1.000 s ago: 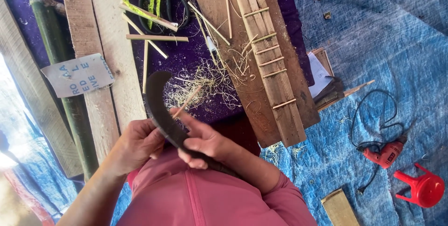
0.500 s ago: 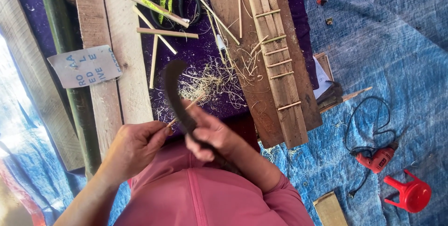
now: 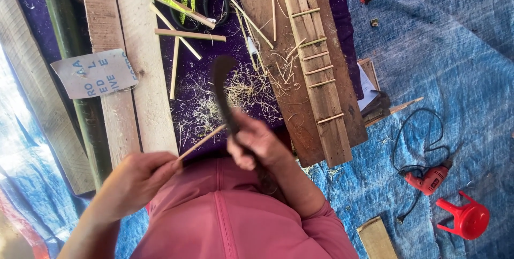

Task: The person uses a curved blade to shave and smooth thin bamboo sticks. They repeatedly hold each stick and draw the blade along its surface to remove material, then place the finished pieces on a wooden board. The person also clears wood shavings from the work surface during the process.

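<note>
- Blue tarp (image 3: 439, 50) covers the floor on the right, with a purple cloth (image 3: 198, 82) laid over the middle.
- Long planks (image 3: 123, 77) and a green bamboo pole (image 3: 75, 77) lie on the left; a card (image 3: 96, 73) rests across them.
- A brown board (image 3: 316, 66) on the right carries a slat frame tied with thin crosspieces.
- Knife (image 3: 222, 90): dark, curved blade, wider at its rounded tip, pointing away from the person over the cloth. The right hand (image 3: 257, 141) is closed around its handle.
- Red drill (image 3: 428, 178) with a black cord and a red stool (image 3: 466, 217) sit well apart on the tarp.
- Stick (image 3: 201, 141): thin, pale, straight, slanting up toward the blade, its far end touching or just beside it. The left hand (image 3: 136, 181) pinches its near end in closed fingers.
- Cut sticks (image 3: 182, 34) and pale shavings (image 3: 241, 88) are scattered on the cloth beyond the blade.
</note>
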